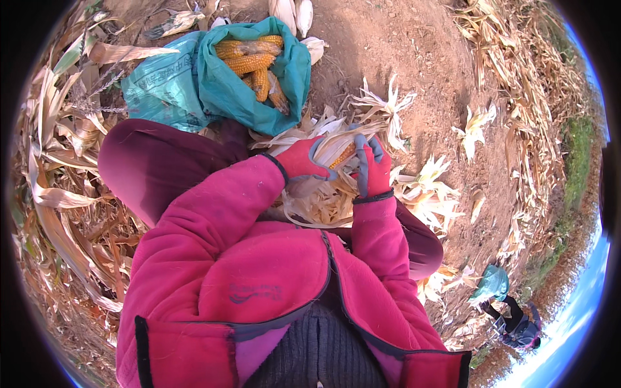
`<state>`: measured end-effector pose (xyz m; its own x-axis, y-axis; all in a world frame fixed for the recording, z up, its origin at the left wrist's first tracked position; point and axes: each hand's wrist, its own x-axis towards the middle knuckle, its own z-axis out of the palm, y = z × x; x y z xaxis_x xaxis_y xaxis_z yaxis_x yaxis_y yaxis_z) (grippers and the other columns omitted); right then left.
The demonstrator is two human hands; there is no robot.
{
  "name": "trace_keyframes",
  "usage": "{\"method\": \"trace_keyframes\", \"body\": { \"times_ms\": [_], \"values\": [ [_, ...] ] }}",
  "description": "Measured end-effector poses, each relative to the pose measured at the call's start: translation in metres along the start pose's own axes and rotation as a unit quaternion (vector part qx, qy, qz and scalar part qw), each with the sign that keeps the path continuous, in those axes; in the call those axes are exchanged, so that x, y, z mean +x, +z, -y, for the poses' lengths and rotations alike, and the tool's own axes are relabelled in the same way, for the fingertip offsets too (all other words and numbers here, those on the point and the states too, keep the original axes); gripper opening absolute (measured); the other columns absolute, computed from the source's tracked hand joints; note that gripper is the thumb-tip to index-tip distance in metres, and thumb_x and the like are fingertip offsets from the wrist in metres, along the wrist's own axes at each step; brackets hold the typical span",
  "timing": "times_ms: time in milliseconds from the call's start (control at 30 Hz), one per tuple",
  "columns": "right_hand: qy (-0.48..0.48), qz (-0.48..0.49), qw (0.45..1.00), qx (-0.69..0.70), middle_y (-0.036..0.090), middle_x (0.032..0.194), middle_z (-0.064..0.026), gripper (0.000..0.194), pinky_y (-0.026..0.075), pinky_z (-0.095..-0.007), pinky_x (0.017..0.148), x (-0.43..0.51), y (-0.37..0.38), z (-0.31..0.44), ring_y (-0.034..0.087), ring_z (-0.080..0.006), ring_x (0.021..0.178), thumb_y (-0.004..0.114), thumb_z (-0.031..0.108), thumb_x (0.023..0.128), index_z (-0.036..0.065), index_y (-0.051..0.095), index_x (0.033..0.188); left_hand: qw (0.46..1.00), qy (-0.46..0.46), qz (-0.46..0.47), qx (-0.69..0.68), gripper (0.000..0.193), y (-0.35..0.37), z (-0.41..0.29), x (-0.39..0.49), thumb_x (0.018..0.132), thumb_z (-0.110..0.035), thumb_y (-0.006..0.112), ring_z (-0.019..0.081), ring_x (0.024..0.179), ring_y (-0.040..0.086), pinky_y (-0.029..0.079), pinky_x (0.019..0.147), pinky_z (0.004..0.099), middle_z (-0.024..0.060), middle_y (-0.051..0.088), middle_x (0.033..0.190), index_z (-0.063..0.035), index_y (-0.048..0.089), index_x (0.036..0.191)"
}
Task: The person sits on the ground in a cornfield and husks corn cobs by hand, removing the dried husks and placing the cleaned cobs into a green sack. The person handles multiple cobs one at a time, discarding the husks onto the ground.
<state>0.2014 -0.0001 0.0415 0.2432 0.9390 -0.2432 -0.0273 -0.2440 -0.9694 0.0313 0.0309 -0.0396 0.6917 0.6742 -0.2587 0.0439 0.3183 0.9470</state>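
Between my two gloved hands is an ear of corn [343, 156], its yellow kernels partly bared and pale dry husk [335, 143] still around part of it. My left hand [303, 159] is wrapped around the ear's left side, with the thumb low along it. At the right side, my right hand [373, 165] has bent fingers against the husk and ear. The far end of the ear is hidden by husk and fingers. Loose husks [325, 203] lie below the hands, between my legs. Past my left hand stands a green woven sack [208, 92], opened wide, holding several husked ears [250, 63].
Dry corn stalks and leaves [68, 194] cover the ground at left. Peeled husks [427, 189] are scattered on the bare soil [388, 43] at right. Unhusked ears [291, 14] lie beyond the sack. Farther off at lower right are a person [521, 330] and another green sack [492, 283].
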Motion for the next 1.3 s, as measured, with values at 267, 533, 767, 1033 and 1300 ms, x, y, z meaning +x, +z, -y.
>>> {"method": "trace_keyframes", "body": {
  "times_ms": [267, 533, 767, 1033, 1300],
  "values": [
    [-0.003, -0.066, 0.998, 0.024, 0.062, 0.091, -0.0020, 0.021, 0.045, -0.0237, 0.071, 0.006, -0.020, -0.044, 0.055, -0.0086, 0.077, 0.050, 0.017, 0.096, 0.000, 0.061, 0.102, 0.987, 0.086, -0.066, 0.123, 0.084, 0.004, -0.003, -0.002, 0.056, -0.026, 0.085, 0.0210, 0.104, 0.058, 0.044, 0.092, 0.0351, 0.0126, 0.060, 0.114, -0.0027, 0.047, 0.127],
    [0.080, -0.025, 0.877, 0.473, 0.054, 0.076, -0.0010, 0.022, 0.047, -0.0332, 0.080, 0.013, -0.001, -0.053, 0.055, -0.0170, 0.078, 0.045, 0.028, 0.098, 0.007, 0.051, 0.096, 0.966, 0.030, -0.033, -0.257, 0.070, 0.011, 0.018, 0.000, 0.070, -0.016, 0.078, 0.0187, 0.109, 0.055, 0.043, 0.095, 0.0330, 0.0079, 0.058, 0.119, -0.0031, 0.045, 0.131],
    [0.137, 0.246, 0.947, 0.153, 0.053, 0.065, -0.0027, 0.033, 0.044, -0.0256, 0.050, -0.012, 0.001, -0.029, 0.051, -0.0143, 0.051, 0.050, 0.035, 0.095, 0.006, 0.053, 0.079, 0.913, -0.011, -0.154, -0.378, 0.043, -0.012, -0.012, -0.004, 0.082, -0.020, 0.068, 0.0142, 0.088, 0.062, 0.051, 0.079, 0.0295, 0.0061, 0.063, 0.101, -0.0017, 0.053, 0.118],
    [0.109, 0.538, 0.729, -0.409, 0.065, 0.098, -0.0180, 0.033, 0.047, -0.0384, 0.080, -0.033, 0.030, -0.067, 0.061, -0.0351, 0.091, 0.054, 0.035, 0.085, 0.005, 0.063, 0.097, 0.907, 0.051, -0.282, -0.310, 0.052, -0.046, -0.023, 0.000, 0.074, -0.025, 0.078, 0.0147, 0.087, 0.061, 0.050, 0.078, 0.0310, 0.0068, 0.063, 0.100, -0.0028, 0.054, 0.115],
    [0.017, 0.156, 0.966, 0.204, 0.061, 0.114, -0.0145, 0.039, 0.044, -0.0351, 0.094, -0.008, -0.014, -0.008, 0.059, -0.0232, 0.107, 0.055, 0.015, 0.090, 0.000, 0.049, 0.126, 0.927, 0.049, -0.276, -0.249, 0.060, -0.041, -0.013, 0.006, 0.073, -0.022, 0.078, 0.0170, 0.095, 0.060, 0.049, 0.083, 0.0315, 0.0089, 0.061, 0.108, -0.0024, 0.050, 0.122]
  ]
}}
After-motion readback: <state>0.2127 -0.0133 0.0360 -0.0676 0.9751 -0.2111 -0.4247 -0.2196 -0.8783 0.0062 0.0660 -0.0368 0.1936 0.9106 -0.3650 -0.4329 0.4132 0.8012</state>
